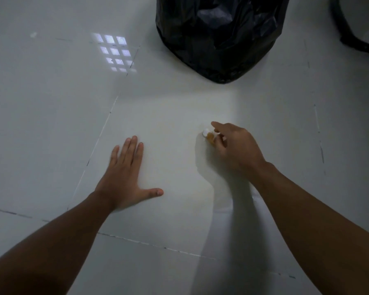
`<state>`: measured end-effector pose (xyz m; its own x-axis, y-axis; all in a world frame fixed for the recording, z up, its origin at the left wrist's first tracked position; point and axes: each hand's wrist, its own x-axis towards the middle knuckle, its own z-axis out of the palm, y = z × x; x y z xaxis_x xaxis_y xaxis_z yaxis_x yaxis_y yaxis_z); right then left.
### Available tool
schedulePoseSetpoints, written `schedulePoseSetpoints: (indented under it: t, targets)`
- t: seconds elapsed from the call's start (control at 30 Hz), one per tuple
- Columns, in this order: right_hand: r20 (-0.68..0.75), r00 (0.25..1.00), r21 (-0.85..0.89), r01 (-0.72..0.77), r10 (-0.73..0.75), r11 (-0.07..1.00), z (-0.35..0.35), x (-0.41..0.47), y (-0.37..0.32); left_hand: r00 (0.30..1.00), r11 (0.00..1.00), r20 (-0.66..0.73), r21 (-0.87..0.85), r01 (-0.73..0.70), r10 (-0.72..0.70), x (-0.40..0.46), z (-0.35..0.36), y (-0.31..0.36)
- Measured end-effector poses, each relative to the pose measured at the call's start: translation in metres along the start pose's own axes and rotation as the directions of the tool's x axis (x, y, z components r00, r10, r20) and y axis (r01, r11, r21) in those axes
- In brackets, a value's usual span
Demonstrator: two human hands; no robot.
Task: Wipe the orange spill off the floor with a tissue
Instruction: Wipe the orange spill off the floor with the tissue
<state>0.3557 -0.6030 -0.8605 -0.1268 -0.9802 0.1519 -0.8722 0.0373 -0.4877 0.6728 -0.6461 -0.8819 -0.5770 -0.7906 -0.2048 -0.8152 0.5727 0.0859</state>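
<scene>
Landmark: the black bin bag (219, 35), standing on the white tiled floor (51, 103) at the top of the view; all places below are given from it.
Ceiling-light reflection (114, 53): a grid of bright squares on the glossy tiles, left of the bag.
Left hand (124, 177): well below and left of the bag, spread wide open, palm flat on the floor, thumb out to the side; it holds nothing and appears to be bracing the body.
Orange spill: only a faint yellowish film shows on the tile below the bag, between the two hands; no pooled liquid is visible, so most of it seems already taken up.
Tissue (209, 136): directly below the bag, crumpled into a small wad, white at its tip and orange where soaked, at or just above the floor.
Right hand (234, 150): below the bag, fingers curled and pinched about the wad, forefinger stretched forward over it.
Handling, judged: the wad is very light, soft and limp; wet paper tears and sheds readily and will smear if dragged hard. Best held by the dry white end, bunched under the fingertips, with the soaked face kept downward.
Dark object (358, 28): right of the bag, cut by the frame edge; unidentifiable.
</scene>
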Motion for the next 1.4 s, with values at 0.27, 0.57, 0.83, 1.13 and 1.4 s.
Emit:
schedulePoseSetpoints:
  t: [0.27,0.57,0.83,1.13,1.4]
  targets:
    - [0.459,0.878,0.078,0.111,-0.134,0.991,-0.012,0.019,0.014,1.0,1.0,-0.02,-0.025,-0.002,0.002,0.0,0.002,-0.001]
    - [0.408,0.894,0.146,0.136,-0.185,0.98,-0.013,0.013,0.007,1.0,1.0,-0.014,-0.026,0.0,0.0,0.0,0.001,-0.001]
    - [0.324,0.933,0.087,0.132,-0.154,0.987,-0.004,0.01,-0.003,1.0,0.999,-0.019,-0.033,0.004,-0.005,0.0,0.0,-0.001]
    - [0.092,0.993,0.041,-0.071,0.067,0.997,0.004,0.001,-0.009,0.999,0.999,-0.034,-0.043,-0.003,0.002,0.001,0.001,-0.001]
    - [0.074,0.997,-0.115,0.037,-0.029,0.993,0.028,-0.016,-0.021,0.999,0.999,-0.038,-0.055,-0.002,0.0,0.001,0.0,-0.002]
